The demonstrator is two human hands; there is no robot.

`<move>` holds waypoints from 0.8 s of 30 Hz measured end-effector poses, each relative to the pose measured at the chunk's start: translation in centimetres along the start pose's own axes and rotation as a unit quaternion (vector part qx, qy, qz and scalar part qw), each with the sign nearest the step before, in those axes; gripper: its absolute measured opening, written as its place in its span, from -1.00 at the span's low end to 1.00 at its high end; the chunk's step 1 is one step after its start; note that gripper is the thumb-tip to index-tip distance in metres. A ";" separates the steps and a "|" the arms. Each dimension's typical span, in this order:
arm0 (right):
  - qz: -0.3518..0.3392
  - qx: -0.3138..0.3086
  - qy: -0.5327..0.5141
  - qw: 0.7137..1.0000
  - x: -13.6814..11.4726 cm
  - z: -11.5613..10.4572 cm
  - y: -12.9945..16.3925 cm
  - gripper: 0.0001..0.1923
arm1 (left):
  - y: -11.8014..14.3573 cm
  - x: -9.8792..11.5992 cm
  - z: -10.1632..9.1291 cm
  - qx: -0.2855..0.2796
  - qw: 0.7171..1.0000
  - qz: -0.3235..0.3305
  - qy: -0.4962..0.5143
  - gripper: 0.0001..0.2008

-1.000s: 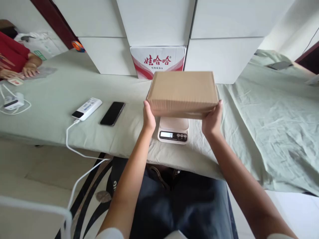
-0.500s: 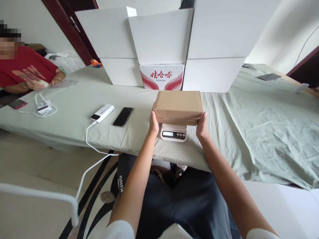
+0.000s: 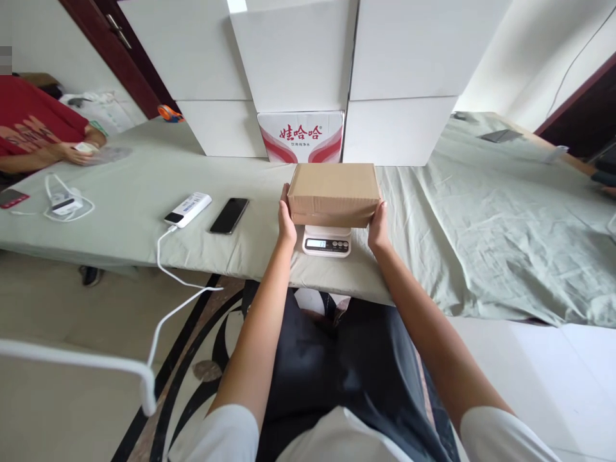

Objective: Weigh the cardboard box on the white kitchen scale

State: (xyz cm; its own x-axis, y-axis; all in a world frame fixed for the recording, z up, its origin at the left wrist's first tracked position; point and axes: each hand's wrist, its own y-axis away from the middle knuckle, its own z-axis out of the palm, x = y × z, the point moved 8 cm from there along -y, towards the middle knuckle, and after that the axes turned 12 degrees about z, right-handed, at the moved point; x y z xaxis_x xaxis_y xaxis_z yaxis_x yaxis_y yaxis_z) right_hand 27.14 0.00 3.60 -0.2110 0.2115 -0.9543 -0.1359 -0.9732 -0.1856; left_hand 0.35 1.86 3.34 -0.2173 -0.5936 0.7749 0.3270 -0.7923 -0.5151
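A closed brown cardboard box point(image 3: 334, 189) lies level over a small white kitchen scale point(image 3: 327, 252), hiding most of its platform. My left hand point(image 3: 286, 221) is wrapped against the box's left side, and my right hand point(image 3: 378, 228) grips its right side near the front corner. Whether the box rests its weight on the scale or is just above it, I cannot tell. The scale's lit display and buttons face me, but the digits are too small to read.
A black phone point(image 3: 230, 215) and a white power bank point(image 3: 188, 210) with a cable lie left of the scale. White cartons point(image 3: 404, 58) and a printed carton point(image 3: 302, 136) stand behind the box. At far left, a person in red point(image 3: 36, 125) holds something pale.
The view has shifted, so the table's things sit higher and further left. Both hands still hold the box over the scale. Its display reads differently from the earlier 0.
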 end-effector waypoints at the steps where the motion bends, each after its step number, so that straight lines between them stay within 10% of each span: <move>1: -0.005 0.005 -0.007 1.000 -0.1 -0.1 0.0 -0.05 | -0.1 0.0 -0.1 0.006 1.000 -0.001 0.001 -0.14; 24: 0.066 0.037 -0.039 0.996 2.8 -2.5 -2.3 -0.05 | 0.1 -0.3 -2.5 0.081 0.993 -0.058 -0.067 -0.28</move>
State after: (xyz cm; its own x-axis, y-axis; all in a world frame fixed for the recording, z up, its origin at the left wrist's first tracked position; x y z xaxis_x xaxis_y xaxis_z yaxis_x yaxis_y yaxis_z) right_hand 29.23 2.57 0.73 -0.3060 0.0912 -0.9477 -0.1727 -0.9842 -0.0390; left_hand -1.88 1.61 2.18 -0.1408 -0.4665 0.8732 0.4529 -0.8147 -0.3622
